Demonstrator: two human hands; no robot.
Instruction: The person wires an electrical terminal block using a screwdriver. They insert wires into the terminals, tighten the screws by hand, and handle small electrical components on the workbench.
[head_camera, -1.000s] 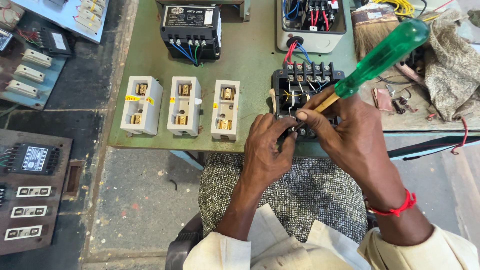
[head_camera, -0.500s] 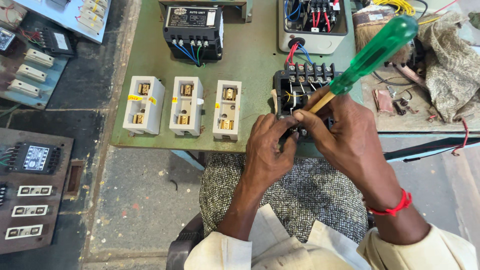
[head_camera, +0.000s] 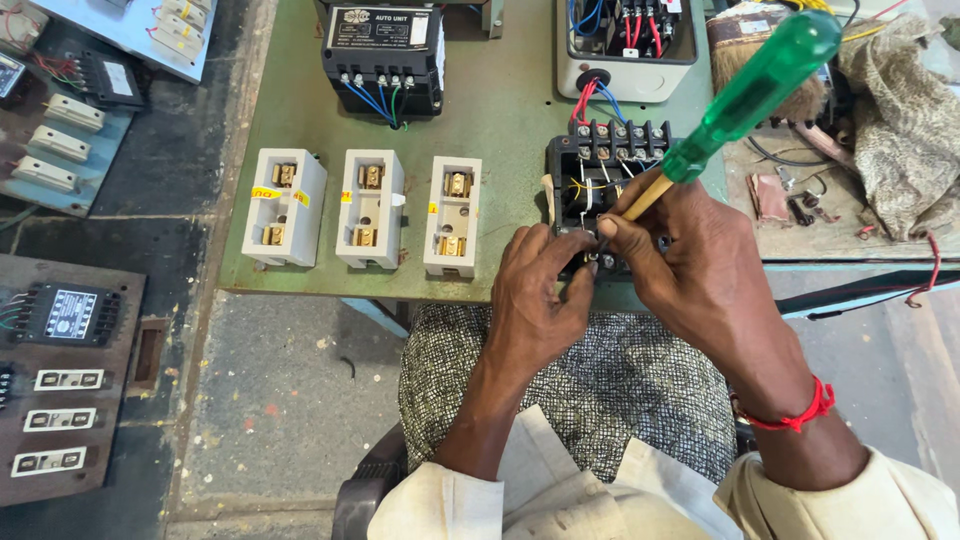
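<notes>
Hands meet at the near edge of the green worktop (head_camera: 500, 120): right hand (head_camera: 700, 265) closed around a green-handled screwdriver (head_camera: 745, 95), left hand (head_camera: 535, 300) with fingers curled, pinching at the front of the black terminal block (head_camera: 600, 175). Screwdriver's long axis runs diagonally, handle up and to the far right, tip down-left into the block's near side, where both hands hide the contact point. Left of the block stand three white fuse holders (head_camera: 365, 208) in a row; beyond, one black control unit (head_camera: 383, 55) and one open white box (head_camera: 625, 45) with red and blue wires; a cloth (head_camera: 900, 110) lies right.
</notes>
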